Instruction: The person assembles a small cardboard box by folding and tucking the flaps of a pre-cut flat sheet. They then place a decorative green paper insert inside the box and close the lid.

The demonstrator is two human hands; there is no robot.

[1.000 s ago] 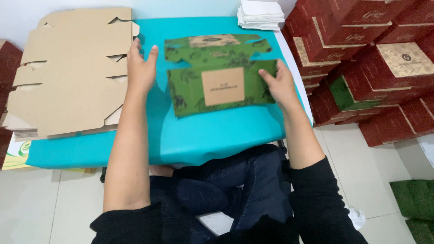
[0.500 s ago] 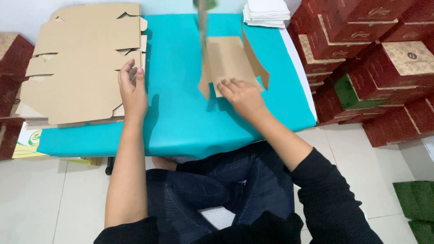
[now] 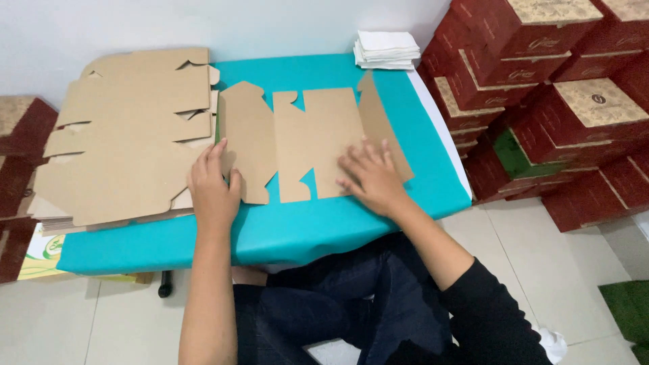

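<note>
head view: flat box blank (image 3: 307, 138) now lying plain brown side up on the teal desk (image 3: 318, 226), where half a second ago stood tipped up on edge above the cloth and, a second ago, lay green printed side up. left hand (image 3: 213, 186) moved off the stack edge inward, now resting palm down, fingers spread, on the blank's left flap and the cloth beside it. right hand (image 3: 368, 177) pressed flat, fingers fanned wide, on the blank's lower right panel; neither hand gripping, both just pressing. to the left, touching the blank's left edge, a stack of brown blanks (image 3: 128, 135) overhanging the desk's left side, unchanged in place. at the far right corner, a pile of folded white sheets (image 3: 387, 49), well apart from both hands. right of the desk, close against its edge, stacked dark red boxes (image 3: 561, 101) with one green box (image 3: 517, 152) wedged among them, walling off that side. more red boxes (image 3: 20, 135) low at the left. bare teal strip open along the near edge below the blank and between blank and white sheets; pale tiled floor (image 3: 534, 263) open at lower right.
</note>
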